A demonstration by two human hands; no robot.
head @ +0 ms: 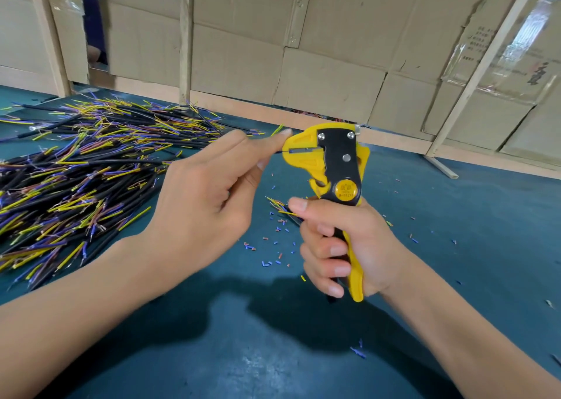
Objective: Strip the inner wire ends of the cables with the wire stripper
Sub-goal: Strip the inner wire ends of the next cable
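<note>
Your right hand gripped the handles of the wire stripper, fingers curled round them. The tool stood nearly upright above the table, its long axis running from 6 to 12 o'clock and its yellow head facing 9 o'clock. Your left hand pinched a thin wire between thumb and forefinger, lying level and pointing toward 3 o'clock into the head. The cables lay heaped at 9 o'clock, with insulation scraps below the tool.

Yellow-black wire stripper upright; thin wire end in mouth; cables piled left.
</note>
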